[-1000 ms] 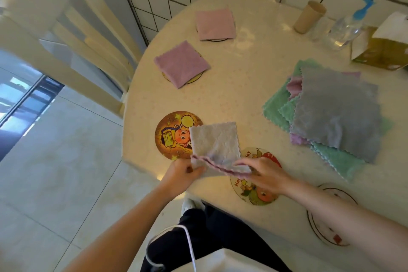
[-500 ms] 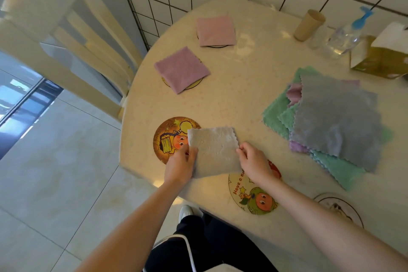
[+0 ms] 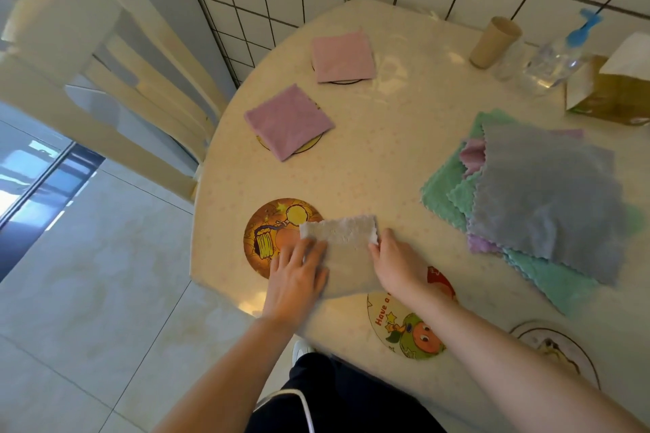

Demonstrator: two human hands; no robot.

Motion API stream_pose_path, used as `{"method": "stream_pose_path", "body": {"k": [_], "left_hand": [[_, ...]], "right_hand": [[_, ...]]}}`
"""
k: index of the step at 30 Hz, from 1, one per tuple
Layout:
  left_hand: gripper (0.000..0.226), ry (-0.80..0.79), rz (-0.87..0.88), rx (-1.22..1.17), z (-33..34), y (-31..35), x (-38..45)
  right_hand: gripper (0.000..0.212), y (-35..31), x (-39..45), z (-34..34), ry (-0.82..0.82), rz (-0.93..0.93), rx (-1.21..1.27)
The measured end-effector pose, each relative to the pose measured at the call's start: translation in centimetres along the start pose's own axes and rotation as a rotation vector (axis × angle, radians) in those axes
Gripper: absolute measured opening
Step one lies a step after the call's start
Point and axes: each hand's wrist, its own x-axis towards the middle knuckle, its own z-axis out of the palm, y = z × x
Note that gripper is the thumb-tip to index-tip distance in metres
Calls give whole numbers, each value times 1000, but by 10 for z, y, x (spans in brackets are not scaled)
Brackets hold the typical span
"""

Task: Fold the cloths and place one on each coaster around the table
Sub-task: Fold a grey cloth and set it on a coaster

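Both hands — left hand (image 3: 297, 271), right hand (image 3: 395, 265) — pinch the folded white cloth (image 3: 343, 250); the orange coaster (image 3: 267, 232) lies just left, nearer the left hand.

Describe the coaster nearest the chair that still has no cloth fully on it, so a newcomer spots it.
Start at the cream chair; follow the table edge toward the hands. The round orange cartoon coaster lies there. Unlike the two coasters beyond it, no pink cloth covers it.

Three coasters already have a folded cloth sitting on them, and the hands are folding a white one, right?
Not quite: only two coasters are covered, by the pink cloth and the purple cloth, as the head view shows. Both hands, left hand and right hand, are indeed folding the white cloth.
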Motion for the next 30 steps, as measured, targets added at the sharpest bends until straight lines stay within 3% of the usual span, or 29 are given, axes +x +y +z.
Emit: {"method": "stream_pose_path", "body": {"k": [4, 7, 10, 13, 16, 22, 30], "left_hand": [[50, -136, -61, 43, 2, 2, 1], [45, -117, -166, -181, -1, 10, 5], [42, -62, -506, -532, -9, 19, 19], [33, 7, -846, -796, -17, 23, 37], [28, -10, -1033, -989, -18, 25, 46], [13, -92, -1120, -1111, -21, 15, 52], [18, -122, -812, -1025, -60, -38, 58]], "right_hand": [[25, 5, 2, 3, 16, 14, -5], [24, 8, 7, 1, 13, 10, 10], [21, 8, 8, -3, 54, 17, 162], [23, 2, 11, -4, -19, 77, 371], [28, -3, 17, -3, -96, 181, 550], [26, 0, 15, -11, -237, 367, 834], [21, -57, 4, -4, -174, 325, 935]]}}
